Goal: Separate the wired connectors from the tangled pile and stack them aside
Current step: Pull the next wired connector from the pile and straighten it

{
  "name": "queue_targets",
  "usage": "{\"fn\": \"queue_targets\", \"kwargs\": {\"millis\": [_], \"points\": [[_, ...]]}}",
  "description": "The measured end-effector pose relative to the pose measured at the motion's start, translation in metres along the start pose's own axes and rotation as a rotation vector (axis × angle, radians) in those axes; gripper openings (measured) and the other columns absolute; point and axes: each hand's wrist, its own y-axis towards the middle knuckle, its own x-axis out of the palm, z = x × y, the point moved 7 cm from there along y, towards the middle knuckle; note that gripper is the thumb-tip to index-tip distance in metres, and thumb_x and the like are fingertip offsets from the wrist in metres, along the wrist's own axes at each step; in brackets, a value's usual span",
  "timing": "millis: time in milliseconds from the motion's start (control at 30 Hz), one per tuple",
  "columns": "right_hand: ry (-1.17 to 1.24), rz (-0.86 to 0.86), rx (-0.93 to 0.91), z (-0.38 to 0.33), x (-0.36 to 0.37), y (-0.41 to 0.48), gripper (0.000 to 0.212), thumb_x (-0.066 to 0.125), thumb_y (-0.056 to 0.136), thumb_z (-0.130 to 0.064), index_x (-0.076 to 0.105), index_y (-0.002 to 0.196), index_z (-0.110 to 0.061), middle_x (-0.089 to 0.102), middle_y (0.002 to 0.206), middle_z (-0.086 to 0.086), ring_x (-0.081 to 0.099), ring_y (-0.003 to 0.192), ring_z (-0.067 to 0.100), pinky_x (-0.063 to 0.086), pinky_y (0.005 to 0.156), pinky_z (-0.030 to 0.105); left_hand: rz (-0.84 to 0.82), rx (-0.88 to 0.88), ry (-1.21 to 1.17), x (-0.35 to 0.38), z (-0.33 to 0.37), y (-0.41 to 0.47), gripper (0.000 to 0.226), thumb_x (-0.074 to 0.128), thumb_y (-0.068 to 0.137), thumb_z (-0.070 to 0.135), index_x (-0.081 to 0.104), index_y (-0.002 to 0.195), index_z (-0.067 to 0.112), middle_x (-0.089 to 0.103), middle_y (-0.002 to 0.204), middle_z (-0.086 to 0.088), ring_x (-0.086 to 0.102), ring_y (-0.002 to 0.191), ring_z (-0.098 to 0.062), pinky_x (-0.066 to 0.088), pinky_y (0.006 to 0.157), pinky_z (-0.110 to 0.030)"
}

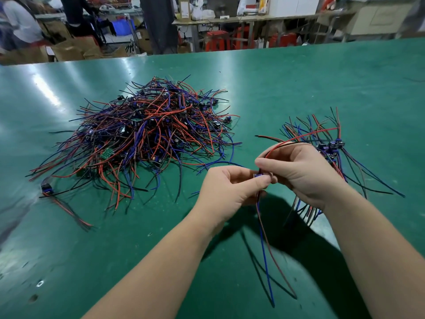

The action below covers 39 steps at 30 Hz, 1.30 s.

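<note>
A large tangled pile [147, 132] of red, blue and black wired connectors lies on the green table [299, 84] at centre left. A smaller sorted stack [331, 146] lies at the right, partly hidden behind my right hand. Both hands meet above the table in front of me. My left hand [227, 192] pinches a small blue wired connector [261, 176] between thumb and fingers. My right hand [301, 171] grips the same connector and its wires. A red and a black wire arc over that hand, while a blue and a brown wire [266, 249] hang down toward me.
One stray connector [46, 188] with wires lies at the table's left edge. Beyond the table's far edge stand cardboard boxes [76, 49], red stools [217, 40], workbenches and a person [20, 21] at the back left.
</note>
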Motion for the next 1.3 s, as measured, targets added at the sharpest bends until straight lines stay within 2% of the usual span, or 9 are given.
{"fn": "queue_targets", "kwargs": {"millis": [233,400,500,700,933,1067,1167,1233,1300], "points": [[0.095,0.193,0.059,0.001,-0.034,0.005,0.011,0.062,0.086,-0.005,0.062,0.075,-0.003,0.067,0.058,0.0,0.063,0.051,0.006,0.048,0.048,0.014,-0.115,-0.132,-0.058,0.01,-0.004,-0.004,0.006,0.066,0.085,0.002,0.069,0.081,0.005,0.072,0.073,-0.008,0.069,0.062,-0.014,0.056,0.057,-0.022],[0.166,0.233,0.118,0.005,-0.042,0.005,0.014,0.057,0.09,-0.007,0.063,0.079,-0.001,0.068,0.058,0.002,0.063,0.05,0.008,0.05,0.048,0.015,-0.113,-0.139,-0.006,0.008,-0.004,-0.003,0.009,0.067,0.084,0.0,0.069,0.078,0.006,0.071,0.072,-0.007,0.068,0.062,-0.014,0.058,0.066,-0.026],[0.244,0.321,0.114,0.003,-0.055,0.006,0.016,0.053,0.093,-0.006,0.063,0.082,-0.001,0.068,0.059,0.003,0.067,0.055,0.01,0.051,0.049,0.015,-0.141,-0.157,0.026,0.008,-0.006,-0.005,0.007,0.069,0.082,-0.002,0.07,0.078,0.004,0.07,0.072,-0.009,0.067,0.06,-0.014,0.058,0.062,-0.024],[0.35,0.414,0.107,0.003,-0.067,0.004,0.006,0.058,0.089,0.0,0.063,0.084,-0.001,0.069,0.062,0.005,0.07,0.059,0.013,0.05,0.049,0.013,-0.188,-0.19,0.095,0.011,-0.011,-0.006,0.007,0.07,0.083,0.001,0.07,0.078,0.006,0.069,0.078,-0.015,0.067,0.064,-0.017,0.057,0.067,-0.027],[0.179,0.449,0.17,0.007,-0.069,0.003,0.017,0.063,0.089,-0.012,0.06,0.074,-0.005,0.057,0.044,-0.003,0.055,0.038,0.003,0.033,0.031,0.011,-0.382,-0.208,0.12,0.014,-0.006,-0.014,0.008,0.07,0.083,0.003,0.074,0.08,0.01,0.073,0.079,-0.007,0.07,0.067,-0.014,0.055,0.061,-0.02],[0.109,0.405,0.222,0.01,-0.064,0.003,0.022,0.059,0.091,-0.017,0.059,0.071,-0.007,0.055,0.043,-0.002,0.052,0.036,0.006,0.031,0.03,0.012,-0.489,-0.245,0.156,0.014,-0.007,-0.019,0.011,0.069,0.084,0.006,0.073,0.08,0.015,0.073,0.08,-0.005,0.071,0.07,-0.014,0.052,0.059,-0.018],[0.218,0.364,0.208,0.008,-0.056,0.005,0.028,0.049,0.098,-0.027,0.058,0.078,-0.009,0.064,0.051,0.004,0.063,0.045,0.011,0.042,0.035,0.014,-0.426,-0.248,0.099,0.008,-0.007,-0.015,0.008,0.069,0.085,0.007,0.072,0.082,0.013,0.074,0.082,-0.007,0.071,0.07,-0.016,0.055,0.062,-0.022],[0.291,0.329,0.186,0.008,-0.052,0.008,0.041,0.035,0.102,-0.038,0.059,0.09,-0.006,0.071,0.07,0.01,0.07,0.061,0.016,0.053,0.047,0.02,-0.315,-0.241,0.034,0.002,-0.006,-0.009,0.004,0.067,0.086,0.01,0.07,0.084,0.011,0.074,0.082,-0.008,0.071,0.069,-0.016,0.057,0.062,-0.023],[0.197,0.376,0.184,0.011,-0.054,0.01,0.043,0.032,0.102,-0.042,0.054,0.105,-0.004,0.067,0.088,0.013,0.07,0.072,0.021,0.056,0.058,0.026,-0.198,-0.241,-0.048,-0.003,-0.007,-0.002,0.003,0.065,0.088,0.013,0.067,0.086,0.011,0.074,0.082,-0.005,0.071,0.067,-0.014,0.056,0.057,-0.02]]}}
